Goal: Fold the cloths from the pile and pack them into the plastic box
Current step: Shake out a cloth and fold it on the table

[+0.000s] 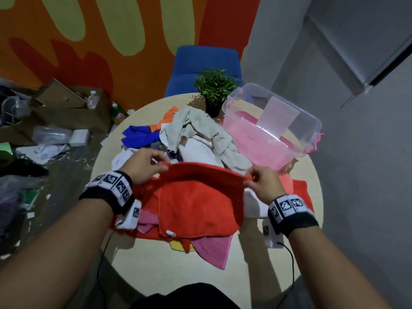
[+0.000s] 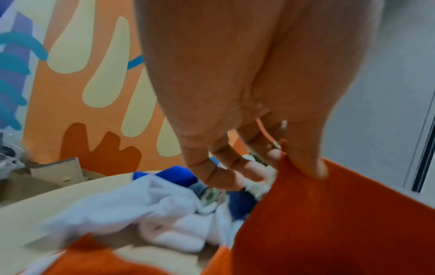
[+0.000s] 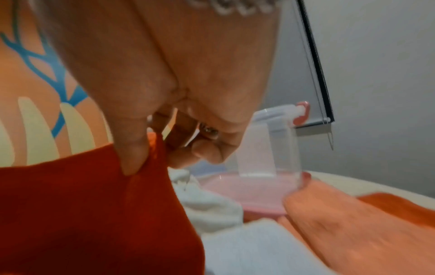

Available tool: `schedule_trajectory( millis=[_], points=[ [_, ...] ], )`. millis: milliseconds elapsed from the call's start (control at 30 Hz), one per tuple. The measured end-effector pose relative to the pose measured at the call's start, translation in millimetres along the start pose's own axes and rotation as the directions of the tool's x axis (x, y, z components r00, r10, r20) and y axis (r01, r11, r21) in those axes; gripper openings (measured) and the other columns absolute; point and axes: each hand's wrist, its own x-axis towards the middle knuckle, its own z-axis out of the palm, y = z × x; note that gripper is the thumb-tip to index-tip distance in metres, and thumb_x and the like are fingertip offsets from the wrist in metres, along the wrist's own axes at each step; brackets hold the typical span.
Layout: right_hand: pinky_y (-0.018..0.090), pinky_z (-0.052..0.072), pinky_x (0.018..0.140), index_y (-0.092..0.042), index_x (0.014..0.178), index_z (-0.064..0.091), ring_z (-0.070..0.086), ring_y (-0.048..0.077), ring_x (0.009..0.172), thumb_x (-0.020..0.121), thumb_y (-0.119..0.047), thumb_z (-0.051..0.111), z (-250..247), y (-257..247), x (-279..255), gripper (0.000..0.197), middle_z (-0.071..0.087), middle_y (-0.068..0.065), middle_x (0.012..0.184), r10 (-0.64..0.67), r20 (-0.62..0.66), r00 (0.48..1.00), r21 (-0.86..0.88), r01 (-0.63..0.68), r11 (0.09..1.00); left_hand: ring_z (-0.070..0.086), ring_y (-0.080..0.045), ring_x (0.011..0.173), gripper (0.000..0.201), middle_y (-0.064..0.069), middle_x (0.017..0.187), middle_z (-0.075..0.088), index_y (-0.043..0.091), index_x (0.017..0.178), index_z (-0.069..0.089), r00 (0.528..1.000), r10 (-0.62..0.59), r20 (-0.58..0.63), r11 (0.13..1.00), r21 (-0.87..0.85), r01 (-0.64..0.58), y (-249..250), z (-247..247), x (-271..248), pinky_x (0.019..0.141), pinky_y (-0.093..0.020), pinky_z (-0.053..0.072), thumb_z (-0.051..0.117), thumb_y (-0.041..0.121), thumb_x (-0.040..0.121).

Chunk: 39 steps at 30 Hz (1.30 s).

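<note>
- The counter (image 1: pixel 256 253) carries the pile (image 1: pixel 200 134) and the box (image 1: pixel 307 130) at the far right.
- The red cloth (image 1: pixel 196 206) hangs above the near side.
- The left hand (image 1: pixel 142 166) and the right hand (image 1: pixel 263 184) each pinch one top corner.

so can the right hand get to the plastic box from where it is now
Probably yes: the plastic box stands open just beyond the right hand with nothing between, though that hand is pinching the red cloth.

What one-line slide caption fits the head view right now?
Both hands, left hand and right hand, pinch the red cloth's top edge above the pile, plastic box waiting alongside.
</note>
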Motion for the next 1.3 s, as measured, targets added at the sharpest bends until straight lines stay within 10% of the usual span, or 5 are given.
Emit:
schedule_trajectory(
  millis=[200,633,767,833,1300],
  points=[
    [0.013,0.048,0.066,-0.032,0.056,0.065,0.061,-0.002,0.062,0.067,0.006,0.075,33.1,42.8,-37.1,0.041,0.070,-0.012,0.067,0.092,0.353,0.931,-0.160,-0.037,0.986,0.071,-0.014,0.071,0.018,0.005,0.076,0.076,0.030,0.076,0.081,0.806,-0.180,0.563,0.981,0.162,0.106,-33.6,29.6,-48.6,0.073,-0.029,0.058,0.085,0.013,0.077],
    [0.021,0.054,0.083,-0.029,0.064,0.072,0.066,0.008,0.080,0.070,-0.006,0.079,40.7,35.0,-42.0,0.024,0.072,-0.011,0.080,0.279,0.571,0.772,-0.418,-0.019,0.908,0.064,0.004,0.072,0.005,0.013,0.079,0.076,0.031,0.079,0.081,0.645,-0.274,0.713,0.959,0.255,0.126,-27.5,48.9,-64.5,0.083,-0.027,0.054,0.084,0.028,0.078],
    [0.024,0.055,0.082,-0.028,0.080,0.072,0.066,0.012,0.088,0.067,-0.017,0.085,48.6,25.7,-42.6,0.021,0.072,-0.007,0.095,0.304,0.563,0.769,-0.473,-0.002,0.881,0.063,-0.011,0.069,0.018,0.006,0.072,0.069,0.022,0.077,0.073,0.972,-0.195,0.130,0.970,0.172,0.172,-43.7,56.3,-51.5,0.067,-0.029,0.050,0.078,0.038,0.084],
    [0.028,0.056,0.080,-0.025,0.084,0.072,0.067,0.015,0.088,0.070,-0.023,0.084,50.3,19.6,-39.6,0.018,0.072,-0.002,0.095,0.272,0.506,0.819,-0.473,-0.001,0.881,0.062,-0.016,0.087,0.021,0.004,0.092,0.068,0.022,0.102,0.068,0.960,-0.225,-0.167,0.968,0.078,0.240,-50.1,61.0,-41.7,0.079,-0.031,0.049,0.075,0.033,0.086],
    [0.027,0.043,0.094,-0.028,0.133,0.046,0.054,0.010,0.112,0.079,-0.029,0.078,40.6,-92.7,-31.5,0.063,0.060,-0.007,0.123,-0.372,0.170,0.912,0.077,0.364,0.928,0.062,-0.004,0.087,0.007,0.007,0.094,0.068,0.022,0.099,0.068,0.958,0.268,0.102,0.962,-0.085,-0.260,53.2,39.5,-43.4,0.078,-0.020,0.045,0.068,0.018,0.094]
  ],
)
